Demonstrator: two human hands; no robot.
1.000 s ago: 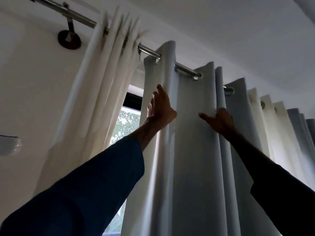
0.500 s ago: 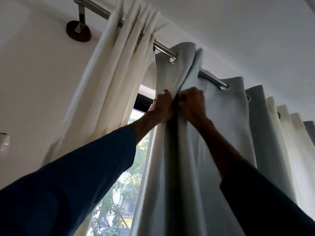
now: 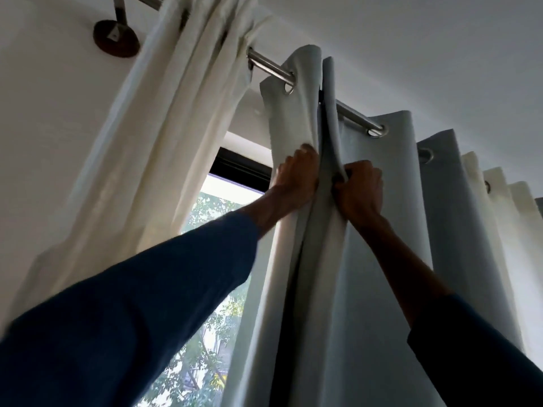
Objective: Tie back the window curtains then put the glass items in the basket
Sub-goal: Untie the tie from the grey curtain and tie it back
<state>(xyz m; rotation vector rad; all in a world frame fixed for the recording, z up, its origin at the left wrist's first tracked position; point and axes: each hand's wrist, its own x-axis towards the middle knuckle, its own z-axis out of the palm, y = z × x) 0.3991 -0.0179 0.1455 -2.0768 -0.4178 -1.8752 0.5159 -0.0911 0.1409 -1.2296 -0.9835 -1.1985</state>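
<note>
A pale grey curtain (image 3: 382, 230) hangs by metal eyelets from a steel rod (image 3: 270, 67) above the window. My left hand (image 3: 296, 177) grips the curtain's leading fold just under the first eyelet. Right beside it, my right hand (image 3: 360, 190) grips the neighbouring fold, fingers curled round the cloth. The two folds are bunched together between my hands. A cream curtain (image 3: 164, 136) is gathered at the left end of the rod. No glass items or basket are in view.
The window (image 3: 211, 259) shows between the two curtains, with trees outside. A round brown bracket (image 3: 116, 36) fixes the rod to the white wall. Further cream and grey folds (image 3: 499, 207) hang along the rod to the right.
My right hand came left from a far fold to meet my left hand, bunching the grey curtain's first folds. The window gap widened and the view shifted right.
</note>
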